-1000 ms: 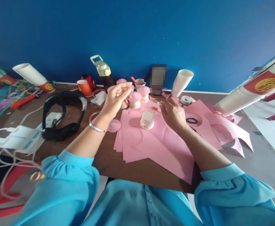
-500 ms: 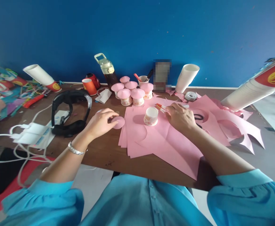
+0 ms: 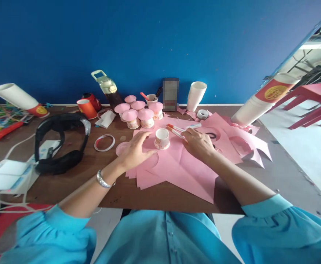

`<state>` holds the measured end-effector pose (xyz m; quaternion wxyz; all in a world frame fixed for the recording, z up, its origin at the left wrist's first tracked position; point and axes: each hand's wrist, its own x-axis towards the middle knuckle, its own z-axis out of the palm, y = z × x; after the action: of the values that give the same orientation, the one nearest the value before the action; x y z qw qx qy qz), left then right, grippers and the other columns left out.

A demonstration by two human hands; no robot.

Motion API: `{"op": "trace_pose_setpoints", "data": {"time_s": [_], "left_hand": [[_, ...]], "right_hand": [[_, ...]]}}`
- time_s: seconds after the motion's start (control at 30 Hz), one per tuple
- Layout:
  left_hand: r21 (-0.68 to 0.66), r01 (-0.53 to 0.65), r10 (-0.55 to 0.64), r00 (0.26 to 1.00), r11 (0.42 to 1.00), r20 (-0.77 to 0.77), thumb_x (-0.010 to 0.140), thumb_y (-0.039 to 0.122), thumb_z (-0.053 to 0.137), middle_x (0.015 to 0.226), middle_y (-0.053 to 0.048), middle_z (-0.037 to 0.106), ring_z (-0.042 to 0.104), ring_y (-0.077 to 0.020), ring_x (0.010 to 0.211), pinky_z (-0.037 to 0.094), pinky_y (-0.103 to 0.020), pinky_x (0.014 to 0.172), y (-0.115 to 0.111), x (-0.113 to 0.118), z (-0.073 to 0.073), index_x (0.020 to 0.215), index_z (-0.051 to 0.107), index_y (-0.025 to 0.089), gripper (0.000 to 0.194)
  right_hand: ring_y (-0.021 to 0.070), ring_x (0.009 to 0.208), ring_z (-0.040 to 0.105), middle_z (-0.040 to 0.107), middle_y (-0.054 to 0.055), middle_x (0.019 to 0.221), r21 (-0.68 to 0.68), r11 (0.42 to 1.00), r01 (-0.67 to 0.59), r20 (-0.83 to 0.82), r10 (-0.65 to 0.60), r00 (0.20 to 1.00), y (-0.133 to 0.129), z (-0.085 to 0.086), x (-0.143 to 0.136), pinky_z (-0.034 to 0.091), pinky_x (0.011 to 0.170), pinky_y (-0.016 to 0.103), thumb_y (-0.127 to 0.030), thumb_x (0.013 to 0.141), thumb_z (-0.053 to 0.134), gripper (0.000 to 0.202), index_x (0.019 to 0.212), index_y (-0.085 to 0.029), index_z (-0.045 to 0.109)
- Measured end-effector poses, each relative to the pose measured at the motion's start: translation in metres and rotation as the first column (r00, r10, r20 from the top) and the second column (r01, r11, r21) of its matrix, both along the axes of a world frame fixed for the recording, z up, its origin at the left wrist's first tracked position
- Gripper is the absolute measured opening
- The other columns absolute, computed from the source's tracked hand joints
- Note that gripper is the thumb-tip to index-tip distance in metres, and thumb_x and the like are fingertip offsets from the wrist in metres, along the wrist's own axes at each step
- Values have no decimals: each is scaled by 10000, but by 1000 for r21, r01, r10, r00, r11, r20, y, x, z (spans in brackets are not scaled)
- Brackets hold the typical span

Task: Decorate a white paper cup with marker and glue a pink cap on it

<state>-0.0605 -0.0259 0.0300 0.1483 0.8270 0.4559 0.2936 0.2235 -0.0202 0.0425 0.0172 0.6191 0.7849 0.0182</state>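
My left hand is open, thumb and fingers apart, just left of a small paper cup with a printed pattern and a gap between them. The cup stands upright on pink paper sheets. A pale pink paper disc lies beside my left hand, partly covered by it. My right hand rests on the sheets with fingers curled down at the ends of orange-tipped markers; what its fingertips hold, if anything, is hidden. Dark scissor handles show behind it.
Several cups with pink cone tops stand at the back. Left are a tape roll, a black headset and a bottle. Stacked white cups and a leaning cup stack stand right, near cut pink scraps.
My left hand has moved right, away from the pink disc and towards the cup, and its fingers have spread. My right hand stays by the markers. The view has turned right.
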Motion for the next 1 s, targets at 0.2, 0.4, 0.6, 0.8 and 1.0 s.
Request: {"op": "trace_pose_setpoints", "data": {"time_s": [0.2,0.4,0.6,0.8,1.0], "left_hand": [[67,39,-44,996,997,78,869,410,868,1468,-181,653,714,-314,1285,645,-500,1084,15,28,-15,1499,442,232,781],[138,-30,11,990,990,139,880,427,853,1468,-190,628,712,-322,1284,658,-494,1071,16,27,-35,1593,363,230,888],[192,-49,24,991,980,128,911,383,817,1394,-163,669,729,-270,1143,679,-445,991,7,17,-22,1521,460,230,723],[161,-256,260,966,953,0,971,266,646,1075,-75,742,743,-192,877,657,-345,849,37,-46,14,1107,731,205,171],[159,-628,617,627,761,-476,942,253,632,1295,-251,704,667,-405,1270,545,-518,1099,99,-102,29,1204,737,93,324]], "right_hand": [[259,1124,692,701,131,1306,17,1000,-26,-5,26,1000,6,-1,11,482,696,312,-232,1084,398,356,1247,-219,715],[294,1269,625,682,147,1345,57,998,24,8,-24,1000,50,9,47,530,816,341,-140,1046,406,391,1281,-201,712],[287,1253,610,707,174,1247,90,996,-30,22,28,999,64,-14,52,525,991,365,-145,1030,461,309,1161,-148,740],[300,1189,640,712,163,1236,120,993,14,-4,-14,1000,63,-31,55,526,897,362,-235,1087,410,323,1146,-176,722],[288,1173,641,714,157,1260,122,992,34,-14,-32,999,63,-36,57,517,809,336,-221,1066,415,317,1213,-193,694]]}}
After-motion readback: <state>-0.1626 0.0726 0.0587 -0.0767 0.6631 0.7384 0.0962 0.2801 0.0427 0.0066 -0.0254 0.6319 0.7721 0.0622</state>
